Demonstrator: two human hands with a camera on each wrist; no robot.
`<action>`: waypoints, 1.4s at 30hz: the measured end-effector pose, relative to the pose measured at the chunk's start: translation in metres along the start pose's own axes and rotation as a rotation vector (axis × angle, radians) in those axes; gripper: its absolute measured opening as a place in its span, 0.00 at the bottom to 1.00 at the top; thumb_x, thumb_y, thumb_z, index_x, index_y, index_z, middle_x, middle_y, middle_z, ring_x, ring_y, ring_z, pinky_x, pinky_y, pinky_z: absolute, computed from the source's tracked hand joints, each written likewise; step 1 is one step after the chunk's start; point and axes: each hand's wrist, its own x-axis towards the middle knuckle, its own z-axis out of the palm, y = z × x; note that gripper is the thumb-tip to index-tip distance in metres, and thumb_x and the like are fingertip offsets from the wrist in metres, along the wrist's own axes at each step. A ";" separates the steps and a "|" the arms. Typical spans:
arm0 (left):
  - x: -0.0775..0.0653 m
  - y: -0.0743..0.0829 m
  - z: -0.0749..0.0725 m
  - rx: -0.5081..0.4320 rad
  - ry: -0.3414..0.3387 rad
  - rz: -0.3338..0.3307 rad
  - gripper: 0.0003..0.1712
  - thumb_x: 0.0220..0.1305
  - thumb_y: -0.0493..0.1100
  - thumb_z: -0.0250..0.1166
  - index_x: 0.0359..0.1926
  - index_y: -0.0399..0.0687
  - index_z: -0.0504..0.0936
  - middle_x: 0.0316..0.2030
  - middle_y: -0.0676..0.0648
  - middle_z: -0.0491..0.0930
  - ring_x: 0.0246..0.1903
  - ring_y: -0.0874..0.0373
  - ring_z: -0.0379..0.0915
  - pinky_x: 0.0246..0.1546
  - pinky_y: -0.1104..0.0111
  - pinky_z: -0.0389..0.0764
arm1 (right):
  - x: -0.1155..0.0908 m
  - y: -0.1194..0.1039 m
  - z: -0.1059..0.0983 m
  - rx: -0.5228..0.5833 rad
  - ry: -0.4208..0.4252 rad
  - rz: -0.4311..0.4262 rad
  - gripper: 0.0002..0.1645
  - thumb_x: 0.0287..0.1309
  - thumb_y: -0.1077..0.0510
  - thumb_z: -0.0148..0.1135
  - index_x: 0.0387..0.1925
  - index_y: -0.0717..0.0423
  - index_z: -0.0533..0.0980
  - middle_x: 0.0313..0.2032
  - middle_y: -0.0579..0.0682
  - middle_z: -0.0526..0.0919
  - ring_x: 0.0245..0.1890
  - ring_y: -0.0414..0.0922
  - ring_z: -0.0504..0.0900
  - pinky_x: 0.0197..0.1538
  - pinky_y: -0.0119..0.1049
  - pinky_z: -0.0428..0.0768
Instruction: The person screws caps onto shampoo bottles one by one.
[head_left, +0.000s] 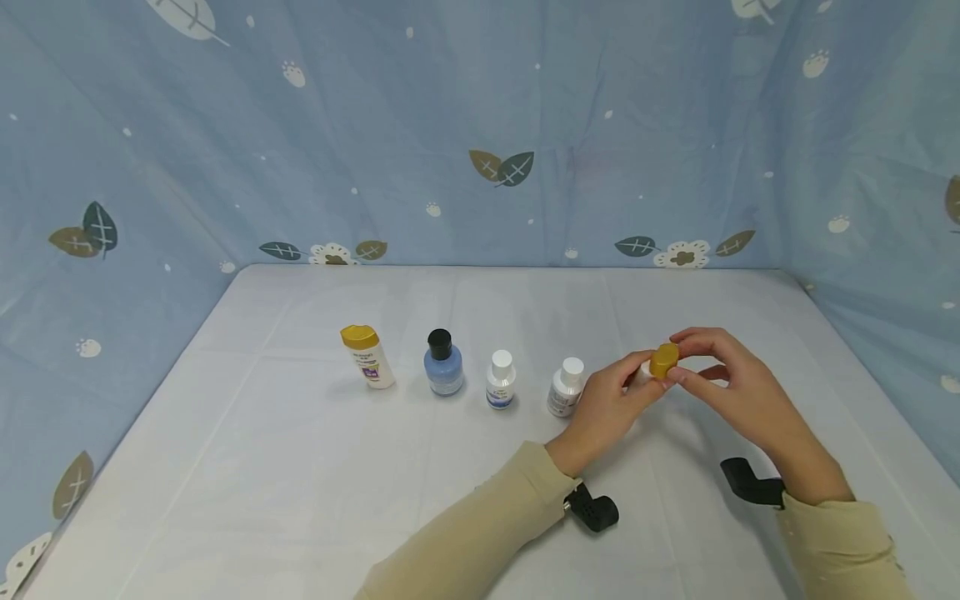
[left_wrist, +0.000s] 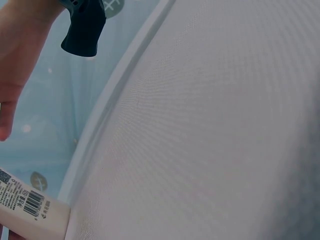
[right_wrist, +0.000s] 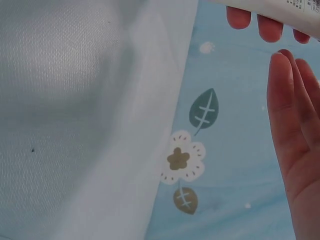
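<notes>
My left hand [head_left: 609, 402] grips a white bottle with a gold cap [head_left: 664, 360] over the right part of the table. The thumb and index finger of my right hand [head_left: 742, 396] pinch that cap from the other side. Most of the bottle's body is hidden by the left hand in the head view. A printed label and barcode show on the bottle [left_wrist: 37, 210] in the left wrist view. Left fingertips [right_wrist: 270, 29] wrap its far side in the right wrist view, where the other fingers of my right hand [right_wrist: 305, 135] extend below it.
Left of my hands stand a white bottle with a white cap [head_left: 566, 388], close to the left hand, a smaller white bottle [head_left: 501, 382], a blue bottle with a black cap [head_left: 443, 365] and a gold-capped white bottle [head_left: 371, 360]. A white cloth covers the table [head_left: 262, 467]; a blue curtain [head_left: 420, 108] hangs behind.
</notes>
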 end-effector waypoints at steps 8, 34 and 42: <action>0.000 0.001 -0.002 0.025 -0.007 0.006 0.22 0.58 0.64 0.52 0.53 0.69 0.72 0.31 0.61 0.71 0.30 0.68 0.63 0.26 0.76 0.67 | 0.002 -0.001 0.000 -0.074 -0.002 -0.037 0.19 0.52 0.55 0.63 0.47 0.49 0.73 0.51 0.43 0.69 0.48 0.32 0.65 0.38 0.20 0.69; 0.000 -0.001 0.000 -0.046 -0.026 -0.020 0.19 0.60 0.58 0.55 0.52 0.68 0.72 0.41 0.64 0.74 0.38 0.71 0.68 0.39 0.76 0.70 | 0.000 0.000 -0.001 -0.094 0.052 -0.094 0.05 0.58 0.59 0.56 0.37 0.49 0.74 0.49 0.44 0.71 0.45 0.29 0.66 0.36 0.20 0.67; -0.001 -0.002 0.000 -0.038 -0.020 -0.024 0.20 0.60 0.58 0.55 0.54 0.70 0.71 0.41 0.64 0.73 0.38 0.70 0.67 0.38 0.76 0.70 | -0.001 0.002 -0.001 -0.038 -0.019 -0.053 0.25 0.59 0.58 0.55 0.58 0.45 0.66 0.54 0.41 0.66 0.47 0.32 0.68 0.38 0.21 0.70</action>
